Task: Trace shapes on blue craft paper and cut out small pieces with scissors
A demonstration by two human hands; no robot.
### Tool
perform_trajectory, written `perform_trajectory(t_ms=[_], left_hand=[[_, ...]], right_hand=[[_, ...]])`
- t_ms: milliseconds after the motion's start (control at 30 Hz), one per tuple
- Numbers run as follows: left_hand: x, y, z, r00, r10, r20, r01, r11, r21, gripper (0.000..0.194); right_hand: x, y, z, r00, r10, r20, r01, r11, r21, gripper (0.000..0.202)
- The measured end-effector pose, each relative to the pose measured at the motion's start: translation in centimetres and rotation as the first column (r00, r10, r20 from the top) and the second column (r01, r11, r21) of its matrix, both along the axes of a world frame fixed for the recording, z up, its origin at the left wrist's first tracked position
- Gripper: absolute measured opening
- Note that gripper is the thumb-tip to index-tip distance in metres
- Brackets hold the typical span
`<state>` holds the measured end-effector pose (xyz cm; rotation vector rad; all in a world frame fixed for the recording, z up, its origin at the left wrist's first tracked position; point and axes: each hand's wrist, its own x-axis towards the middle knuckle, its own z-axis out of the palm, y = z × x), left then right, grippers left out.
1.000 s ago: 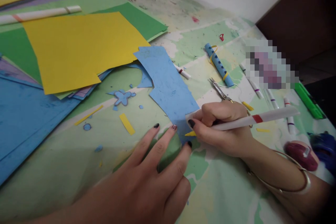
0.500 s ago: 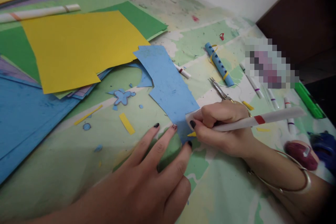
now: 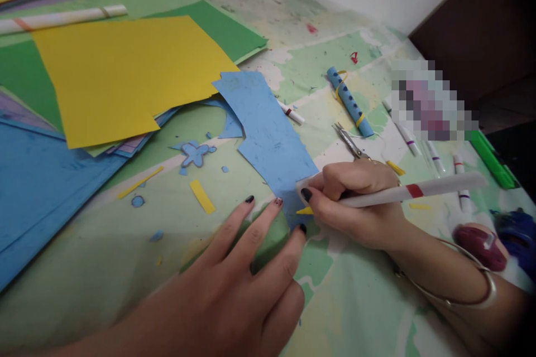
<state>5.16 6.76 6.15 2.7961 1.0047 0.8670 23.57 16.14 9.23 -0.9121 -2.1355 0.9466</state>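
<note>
My right hand is closed around a white felt-tip marker with a red band. Its fingers rest at the near end of a blue paper strip. A small yellow point shows past my thumb in line with the marker; I cannot tell whether it is the tip or a scrap. A white piece lies partly under my fingers. My left hand lies with fingers spread, fingertips touching the strip's near edge. Just beyond my right hand are scissors, their handles partly hidden.
Yellow paper and green paper are stacked at the back left, beside blue sheets. A blue flower cutout and yellow scraps lie nearer. A blue paper roll, several markers and a maroon object are at right.
My right hand has shifted very slightly left with the marker, and the yellow point shows a little farther left. My left hand has stayed in place.
</note>
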Motion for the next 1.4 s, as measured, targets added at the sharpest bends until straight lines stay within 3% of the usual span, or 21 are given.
perform_trajectory(t_ms=[367, 633, 833, 1400], left_hand=[[0.15, 0.10, 0.18, 1.000, 0.010, -0.009, -0.010, 1.000, -0.018, 0.018], [0.12, -0.01, 0.04, 1.000, 0.021, 0.010, -0.021, 1.000, -0.024, 0.017], [0.07, 0.00, -0.06, 1.000, -0.005, 0.010, 0.005, 1.000, -0.013, 0.018], [0.21, 0.10, 0.20, 1.000, 0.026, 0.005, -0.025, 1.000, -0.013, 0.013]], right_hand=[[0.05, 0.10, 0.25, 0.999, 0.039, -0.006, -0.039, 0.999, -0.020, 0.040], [0.06, -0.08, 0.02, 0.985, -0.119, -0.126, 0.097, 0.980, -0.173, 0.038], [-0.04, -0.17, 0.07, 0.999, 0.002, -0.035, -0.004, 0.999, -0.044, 0.038], [-0.08, -0.04, 0.18, 0.996, 0.066, 0.058, -0.069, 0.996, 0.049, 0.037]])
